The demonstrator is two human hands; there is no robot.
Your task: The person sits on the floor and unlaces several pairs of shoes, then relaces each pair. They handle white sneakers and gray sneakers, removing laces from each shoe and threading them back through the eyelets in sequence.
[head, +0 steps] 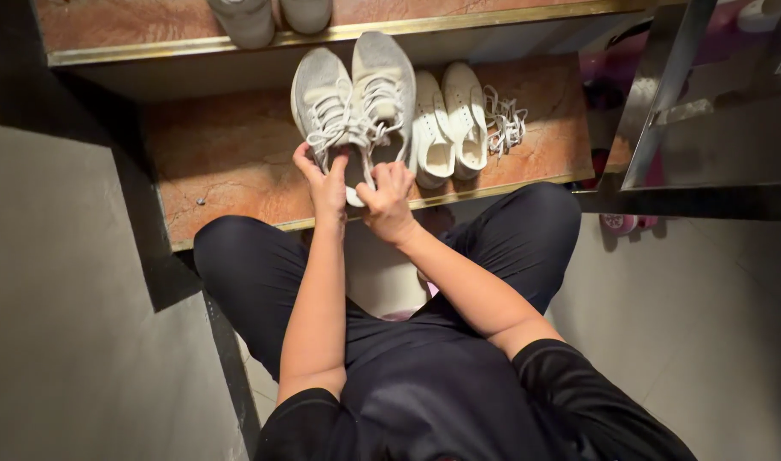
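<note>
While the person sits with knees spread in front of a low step (228,162) of mottled reddish-brown stone, both hands are at work on a pair of grey sneakers (353,94) that stands on that step, toes pointing away. The left hand (324,181) is closed around the near end of the left grey shoe, its fingers curled up over the heel edge and touching the white laces (343,128). The right hand (389,198) is just beside it, fingers bent and pinching at the heel opening of the right grey shoe, where a strand of lace runs down to the thumb. The two hands almost touch each other at the near edge of the step, above its thin brass-coloured strip.

Just right of the grey pair, touching it, stands a pair of white sneakers (448,124), also toes away, with loose laces spilled in a tangle on the stone to their right. On the next step up, at the far edge of the view, the ends of two more pale shoes (271,17) show. Below the hands lie the person's black trousers (254,265) and black shirt. To the right a shiny metal post (663,94) rises, and a pink object (621,224) rests on the grey floor near its foot.
</note>
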